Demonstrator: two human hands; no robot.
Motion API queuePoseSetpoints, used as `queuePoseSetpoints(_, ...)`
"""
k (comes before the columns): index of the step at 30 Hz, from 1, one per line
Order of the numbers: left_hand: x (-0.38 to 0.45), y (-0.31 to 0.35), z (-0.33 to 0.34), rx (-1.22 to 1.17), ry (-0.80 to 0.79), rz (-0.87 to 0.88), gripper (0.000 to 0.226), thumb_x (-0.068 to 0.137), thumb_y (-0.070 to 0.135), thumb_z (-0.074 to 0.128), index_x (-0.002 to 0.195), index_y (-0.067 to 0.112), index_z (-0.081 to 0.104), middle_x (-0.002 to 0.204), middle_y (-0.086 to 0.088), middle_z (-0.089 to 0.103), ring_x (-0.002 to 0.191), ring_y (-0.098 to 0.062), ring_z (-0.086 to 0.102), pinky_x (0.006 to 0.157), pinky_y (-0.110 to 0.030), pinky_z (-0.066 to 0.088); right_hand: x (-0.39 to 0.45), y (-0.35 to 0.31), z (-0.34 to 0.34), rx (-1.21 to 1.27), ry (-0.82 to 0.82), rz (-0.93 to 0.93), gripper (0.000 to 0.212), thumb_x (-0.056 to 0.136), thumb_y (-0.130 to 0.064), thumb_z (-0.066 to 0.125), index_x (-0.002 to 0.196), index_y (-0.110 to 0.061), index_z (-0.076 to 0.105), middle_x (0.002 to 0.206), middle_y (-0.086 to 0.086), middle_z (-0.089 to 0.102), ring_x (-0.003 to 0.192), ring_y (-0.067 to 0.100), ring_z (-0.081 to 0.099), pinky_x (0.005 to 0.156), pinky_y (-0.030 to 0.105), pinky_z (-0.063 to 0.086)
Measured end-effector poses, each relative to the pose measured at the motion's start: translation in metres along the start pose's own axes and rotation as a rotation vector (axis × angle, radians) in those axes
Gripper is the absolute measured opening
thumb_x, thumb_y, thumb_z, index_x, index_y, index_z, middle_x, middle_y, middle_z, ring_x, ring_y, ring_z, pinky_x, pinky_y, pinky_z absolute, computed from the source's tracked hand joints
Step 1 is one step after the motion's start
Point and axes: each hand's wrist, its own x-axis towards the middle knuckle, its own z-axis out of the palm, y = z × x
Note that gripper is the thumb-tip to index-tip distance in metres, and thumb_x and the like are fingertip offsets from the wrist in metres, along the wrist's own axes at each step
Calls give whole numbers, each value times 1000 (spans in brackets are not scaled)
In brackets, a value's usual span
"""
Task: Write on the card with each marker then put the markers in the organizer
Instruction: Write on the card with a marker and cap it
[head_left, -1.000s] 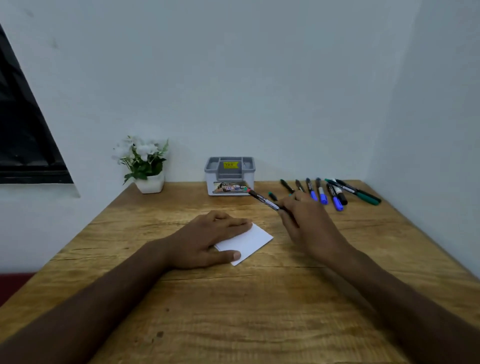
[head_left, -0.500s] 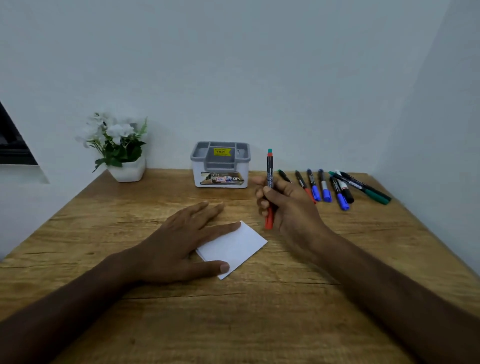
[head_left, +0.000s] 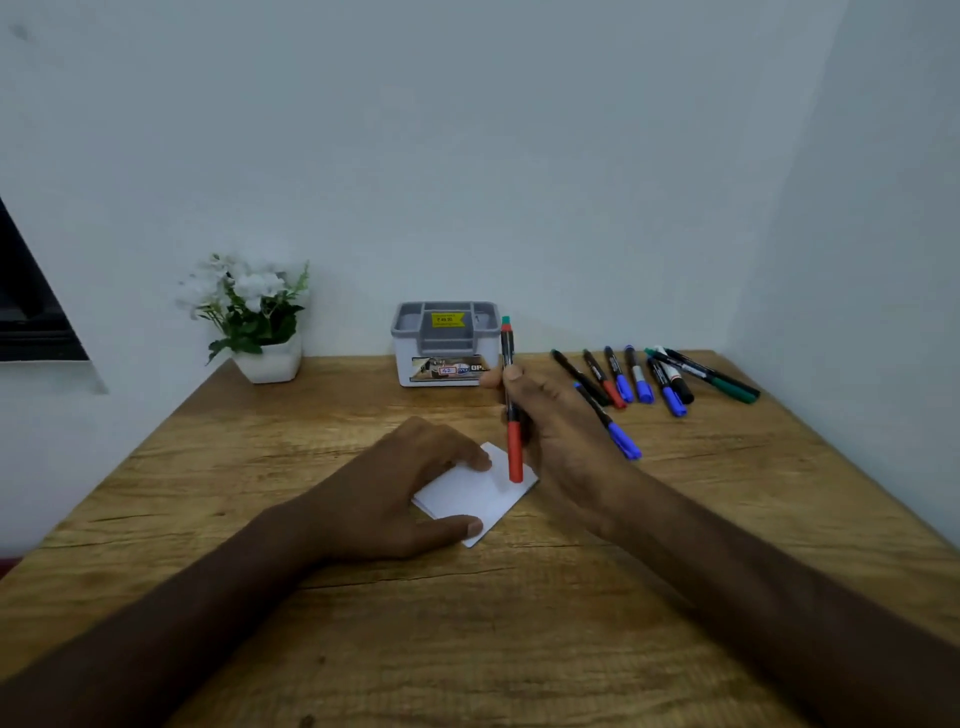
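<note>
Table (head_left: 218, 519): wood, set in a corner between pale walls. Card (head_left: 467, 493): white, lying flat at mid-table, turned at an angle. Left hand (head_left: 410, 493): resting on the card's left part, fingers loosely bent over its far edge, thumb laid along its near edge, pinning it down. Right hand (head_left: 561, 431): just right of the card, fingers and thumb curled round a red marker (head_left: 514, 447). The marker stands nearly upright, red cap at the lower end, over the card's far right corner; whether the cap touches the card cannot be told. Its upper end is greenish and overlaps the organizer in view. Organizer (head_left: 447, 343): grey and white box with several top compartments, a yellow sticker inside and a printed label on the front, standing at the back of the table against the wall. Blue marker (head_left: 608, 421): lying on the table just right of the right hand, cap toward the viewer. Marker row (head_left: 654, 374): black, red, blue and green pens lying side by side near the back right. Plant (head_left: 254, 317): white flowers in a white pot, back left. Dark window frame (head_left: 31, 312): far left.
</note>
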Motion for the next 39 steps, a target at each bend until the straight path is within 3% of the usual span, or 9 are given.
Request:
queuePoseSetpoints(5,2,0,-5,-92,3,-91,67,85,69,75,140,50,43,128,33,64,114,9,59,87,-20,49,-8,14,-9,70,23,-5,31,106,-36,56,110,-10,72,68,0,62,66,14,59,71,33,54)
queuePoseSetpoints(11,6,5,-2,116,15,-153,31,100,73,24,110,50,43,94,19,53,86,-1,52,73,-32,47,-9,18,-11,113,-64,14,21,98,-19,68,108,0,69,86,9,79,80,19,78,77,28,66)
queuePoseSetpoints(16,6,5,2,198,24,-157,38,103,67,12,111,47,43,93,16,50,80,-2,49,65,-25,39,-10,22,-12,21,-130,27,32,91,-28,73,114,-8,81,101,14,83,100,27,80,91,29,65)
queuePoseSetpoints(24,6,4,0,247,9,-189,58,98,69,-1,119,42,46,99,13,51,85,-5,51,73,-32,50,-16,17,-6,199,-139,88,36,99,-28,61,116,1,74,106,29,78,97,32,80,87,35,67)
queuePoseSetpoints(28,5,-1,3,242,14,-151,51,101,68,3,115,43,45,97,16,47,82,-2,49,68,-29,45,-17,10,-11,289,-101,175,34,107,-31,54,117,-2,65,105,37,75,98,43,80,85,43,68)
queuePoseSetpoints(33,4,-3,-2,108,24,-171,69,96,82,4,127,43,51,106,15,60,94,-3,56,79,-36,51,-15,2,-17,233,75,119,37,107,-41,52,109,-10,72,95,20,81,82,31,82,73,36,69)
queuePoseSetpoints(35,2,-5,-7,36,13,-179,57,98,76,20,137,46,50,113,20,63,102,1,56,83,-36,50,-14,1,-20,247,112,126,38,107,-43,52,103,-12,74,86,12,79,66,23,76,63,32,67)
queuePoseSetpoints(37,2,-7,-9,32,33,-148,24,97,59,45,120,52,44,97,26,59,93,6,55,72,-33,46,-14,4,-17,224,67,154,40,106,-43,53,103,-10,75,81,9,75,62,20,71,61,30,65)
queuePoseSetpoints(39,1,-11,-11,77,21,-119,36,90,52,63,112,55,34,91,30,51,86,6,52,70,-32,46,-13,9,-12,187,-3,190,41,107,-40,52,104,-6,74,81,11,73,65,21,70,63,29,64)
